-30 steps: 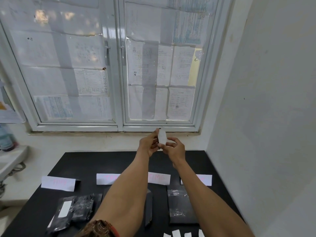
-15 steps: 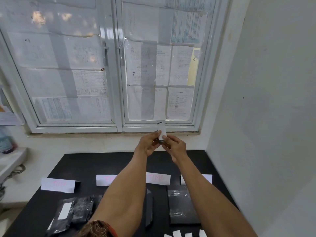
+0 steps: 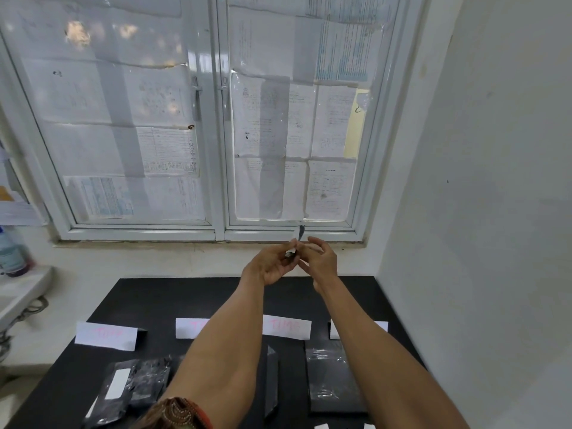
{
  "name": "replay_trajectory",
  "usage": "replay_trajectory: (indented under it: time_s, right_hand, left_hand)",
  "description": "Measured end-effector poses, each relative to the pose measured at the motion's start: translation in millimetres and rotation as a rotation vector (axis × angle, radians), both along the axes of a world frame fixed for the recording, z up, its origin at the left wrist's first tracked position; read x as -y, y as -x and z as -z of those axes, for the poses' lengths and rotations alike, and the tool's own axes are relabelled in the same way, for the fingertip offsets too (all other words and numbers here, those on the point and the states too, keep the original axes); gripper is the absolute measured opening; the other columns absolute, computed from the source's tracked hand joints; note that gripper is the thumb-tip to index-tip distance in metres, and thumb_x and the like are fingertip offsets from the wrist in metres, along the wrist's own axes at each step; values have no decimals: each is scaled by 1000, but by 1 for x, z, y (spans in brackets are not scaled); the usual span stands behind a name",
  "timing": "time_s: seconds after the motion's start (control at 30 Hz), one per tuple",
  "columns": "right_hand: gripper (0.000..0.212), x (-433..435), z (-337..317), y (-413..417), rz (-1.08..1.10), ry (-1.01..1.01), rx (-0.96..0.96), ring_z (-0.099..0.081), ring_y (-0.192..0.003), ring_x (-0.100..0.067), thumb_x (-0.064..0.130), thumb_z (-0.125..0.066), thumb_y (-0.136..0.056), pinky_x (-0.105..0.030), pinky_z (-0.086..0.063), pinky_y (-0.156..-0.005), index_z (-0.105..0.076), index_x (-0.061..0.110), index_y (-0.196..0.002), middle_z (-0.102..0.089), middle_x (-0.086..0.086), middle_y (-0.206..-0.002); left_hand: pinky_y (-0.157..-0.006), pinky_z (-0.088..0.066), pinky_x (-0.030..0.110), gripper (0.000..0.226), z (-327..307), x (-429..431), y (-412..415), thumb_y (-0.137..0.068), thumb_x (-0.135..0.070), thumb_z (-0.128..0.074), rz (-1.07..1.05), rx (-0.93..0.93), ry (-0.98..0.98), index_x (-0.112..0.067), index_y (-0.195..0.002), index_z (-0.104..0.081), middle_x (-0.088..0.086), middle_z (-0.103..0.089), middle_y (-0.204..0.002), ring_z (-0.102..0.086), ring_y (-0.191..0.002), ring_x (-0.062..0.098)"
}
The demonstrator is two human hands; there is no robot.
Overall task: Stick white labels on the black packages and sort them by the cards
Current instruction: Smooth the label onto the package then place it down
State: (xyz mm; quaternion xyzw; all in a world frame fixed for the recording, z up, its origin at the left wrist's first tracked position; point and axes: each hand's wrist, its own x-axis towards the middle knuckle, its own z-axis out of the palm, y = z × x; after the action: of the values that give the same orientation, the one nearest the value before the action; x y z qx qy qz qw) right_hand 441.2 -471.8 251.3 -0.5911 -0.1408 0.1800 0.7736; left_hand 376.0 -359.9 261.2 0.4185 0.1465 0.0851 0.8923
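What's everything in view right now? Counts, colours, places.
window: 1, white frame, covered with papers
table: 1, black, below window
cards: 4, white with pink writing, row across table
packages: at least 3, black, near table edge
stuck label: 1, white, on leftmost package
loose labels: 2 showing, white, bottom edge
bottle: 1, bluish, far left ledge
strip: 1, greyish, raised before window sill
left hand: 1, pinches strip
right hand: 1, beside strip, grip unclear
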Motion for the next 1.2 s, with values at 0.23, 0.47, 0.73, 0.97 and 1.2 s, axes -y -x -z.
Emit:
replay_trajectory:
  time_s: [0.23, 0.47, 0.73, 0.97, 1.2]
  right_hand:
    - [35, 1, -10, -6, 62, 2, -14, -68, -94, -25, 25, -72, -83, -31, -58, -78, -65, 8, -113, -70, -11, -100]
    - [16, 1, -19, -12, 94, 11, -109, -69, -90, -24, 26, -69, -84, -29, -56, -75, -65, 10, -84, -71, -12, -91]
    - [32, -7, -12, -12, 149, -35, -69, -68, -95, -24, 15, -77, -79, -23, -60, -69, -67, 3, -107, -65, -17, -111]
    - [27, -14, -6, -9, 116, -12, 25, -69, -93, -25, 9, -76, -79, -24, -60, -72, -69, 3, -104, -64, -18, -110]
    - [32, -18, -2, -9, 121, -9, 3, -70, -88, -22, 9, -76, -78, -29, -60, -75, -67, -3, -106, -68, -17, -104]
  left_hand:
    - [-80, -55, 24, 17, 0, -1, 0, -90, -5, -61, 94, -19, -26, 2, -105, -64, 15, -65, -99, -62, -82, 16]
    - [-68, -55, 21, 40, -2, -6, 5, -88, -4, -57, 117, -43, 68, 8, -126, -52, 20, -64, -112, -60, -74, 14]
    - [-85, -58, 29, 42, -1, -13, 11, -84, 9, -63, -9, 9, -76, -1, -125, -59, 21, -68, -112, -70, -98, 26]
    - [-77, -61, 30, 36, -2, -19, 16, -80, -9, -75, -111, -45, -62, 6, -111, -64, 28, -66, -113, -70, -97, 31]
    - [-88, -57, 32, 30, 2, -27, 22, -89, 5, -59, -49, 2, -98, 7, -119, -61, 25, -67, -114, -68, -105, 32]
